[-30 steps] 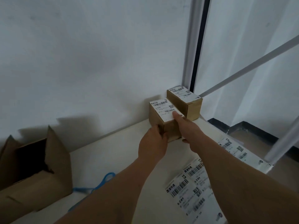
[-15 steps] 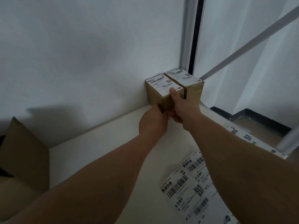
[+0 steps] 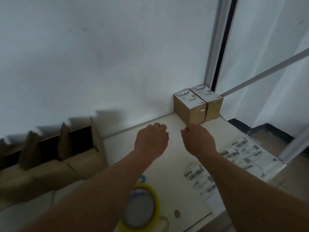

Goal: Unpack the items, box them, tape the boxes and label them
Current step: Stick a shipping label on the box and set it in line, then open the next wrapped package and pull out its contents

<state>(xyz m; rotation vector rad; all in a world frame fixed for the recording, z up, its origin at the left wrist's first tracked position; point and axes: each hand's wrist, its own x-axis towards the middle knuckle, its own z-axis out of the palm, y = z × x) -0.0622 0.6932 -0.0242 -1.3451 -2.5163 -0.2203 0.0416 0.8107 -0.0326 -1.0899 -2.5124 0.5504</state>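
Two labelled boxes sit in the far right corner of the tabletop [image 3: 175, 158], side by side and touching. Left box [image 3: 189, 106] is against the wall; right box [image 3: 210, 102] is next to the metal post [image 3: 215, 47]. Each has a white shipping label across its top face. Both look done, my read: boxed, closed, labelled.

My left hand [image 3: 151, 139] hovers above the tabletop, near the boxes but clear of them, fingers loosely curled, holding nothing. My right hand [image 3: 198, 139] is just in front of the left box's near bottom corner, also loosely curled and empty. Can't tell if a fingertip touches the cardboard there; looks apart.

Handling, judged from looks: small corrugated cartons, stiff, probably light, one-hand lift. Best hold is across two opposite side walls, thumb one side, fingers the other. Stay off the label so it doesn't lift or smear. Cardboard is matte, so little slip. Top flaps could dent if squeezed hard.

Sheets of unused labels [image 3: 240, 154] lie along the right edge of the tabletop, partly overhanging. A yellow tape roll [image 3: 142, 206] is at the near edge, under my left forearm. Something blue [image 3: 143, 178] shows just beyond it; too hidden to name. Open cardboard cartons [image 3: 66, 148] stand along the left edge, flaps up, insides dark.

Next, likely: fetch another item from those cartons.
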